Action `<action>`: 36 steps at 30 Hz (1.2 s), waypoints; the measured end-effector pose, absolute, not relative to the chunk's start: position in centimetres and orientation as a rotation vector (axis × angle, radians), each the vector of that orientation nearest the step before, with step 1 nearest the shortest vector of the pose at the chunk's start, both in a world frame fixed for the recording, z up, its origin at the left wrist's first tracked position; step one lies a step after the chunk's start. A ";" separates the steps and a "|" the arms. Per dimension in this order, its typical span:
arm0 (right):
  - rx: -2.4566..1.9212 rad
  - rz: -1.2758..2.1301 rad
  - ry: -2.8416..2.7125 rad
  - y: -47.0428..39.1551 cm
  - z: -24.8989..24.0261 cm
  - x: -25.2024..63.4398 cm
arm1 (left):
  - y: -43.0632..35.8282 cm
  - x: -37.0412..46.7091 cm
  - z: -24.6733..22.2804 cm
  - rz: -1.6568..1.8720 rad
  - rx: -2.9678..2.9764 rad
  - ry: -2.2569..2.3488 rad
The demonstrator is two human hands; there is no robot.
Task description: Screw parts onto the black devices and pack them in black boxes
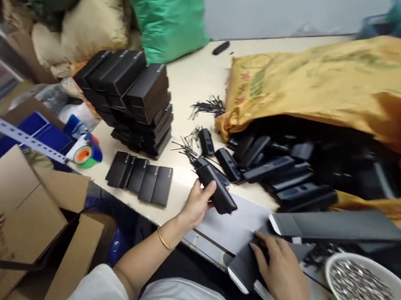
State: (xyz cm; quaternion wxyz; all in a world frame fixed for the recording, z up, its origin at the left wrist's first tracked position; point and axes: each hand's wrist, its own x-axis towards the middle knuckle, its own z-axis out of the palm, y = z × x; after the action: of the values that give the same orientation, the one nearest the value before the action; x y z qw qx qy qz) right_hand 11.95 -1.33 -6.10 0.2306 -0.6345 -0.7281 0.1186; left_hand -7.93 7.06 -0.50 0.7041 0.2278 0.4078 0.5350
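My left hand (197, 203) grips an oblong black plastic device (215, 187) with rounded edges, thumb across its near side, and holds it tilted above the table. My right hand (281, 267) is closed over a dark, flattened cardboard box (244, 268) with a white end flap, near the table's front edge. Beyond the left hand are thin black strips (187, 148), partly hidden by the device. Several similar black devices (228, 164) lie beside it and spill from the mouth of a yellow sack (312, 81). More flat dark boxes (338, 224) lie right of my right hand.
Closed black boxes (147, 92) stand in a tall stack at the back left, with small black boxes (146, 180) in front. A white bowl (333, 276) holds small metal pieces. Tape rolls (83, 154), open cartons (12, 204) and a green sack (171, 13) surround the table.
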 end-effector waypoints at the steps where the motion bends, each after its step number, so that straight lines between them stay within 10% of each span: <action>1: -1.755 0.292 -2.039 -1.0 -6.7 11.8 | 6.9 -8.5 -0.4 1.195 0.530 0.936; 14: -1.774 0.597 -1.768 -1.8 -3.9 13.0 | 6.9 -11.5 -0.7 1.172 0.701 1.143; 27: -1.840 -0.061 -2.551 2.5 1.3 20.5 | 6.6 -3.9 -3.1 0.655 2.138 1.506; 36: -1.494 0.543 -2.003 1.3 5.8 14.4 | 3.5 -5.0 2.4 0.924 1.580 0.868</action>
State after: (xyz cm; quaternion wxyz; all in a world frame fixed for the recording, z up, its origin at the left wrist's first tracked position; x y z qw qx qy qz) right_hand 14.43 1.34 5.76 0.2880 -0.5596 -0.7501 0.2032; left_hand -5.00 3.52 2.42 0.5297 0.6616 0.3633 0.3869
